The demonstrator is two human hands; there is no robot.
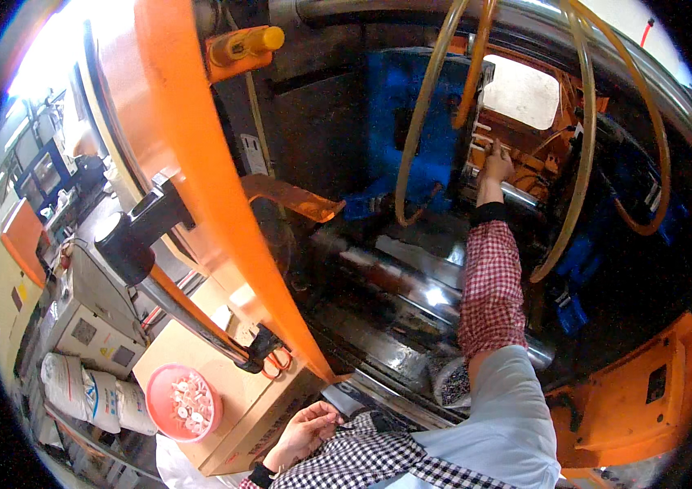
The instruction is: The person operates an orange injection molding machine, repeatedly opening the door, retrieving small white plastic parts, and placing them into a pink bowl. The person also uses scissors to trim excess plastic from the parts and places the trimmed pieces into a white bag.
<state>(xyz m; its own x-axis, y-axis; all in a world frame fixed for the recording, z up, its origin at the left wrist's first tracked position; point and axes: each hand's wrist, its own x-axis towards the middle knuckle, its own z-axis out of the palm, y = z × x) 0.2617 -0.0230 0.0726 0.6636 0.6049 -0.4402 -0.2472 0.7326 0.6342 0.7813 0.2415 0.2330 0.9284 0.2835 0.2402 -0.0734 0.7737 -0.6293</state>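
My right hand [498, 165] reaches deep between the halves of an injection moulding machine, its arm in a red-and-white checked sleeve. Its fingers are drawn together at the ends of small white plastic pieces [482, 138], which stick out of the mould face beside the blue block [415, 122]. Whether a piece is between the fingers is too small to tell. Low in front of my body is my left hand [307, 432], thumb and fingertips pressed together next to a black-and-white checked apron [346, 456]. Anything in that pinch is hidden.
An orange door frame [215, 196] with a black handle [138, 232] stands at the left. Yellowish hoses [422, 122] hang around my right arm. Steel bars [411, 293] cross below. A pink bowl [154, 399] of white parts and orange-handled scissors [277, 363] rest on a cardboard box [236, 424].
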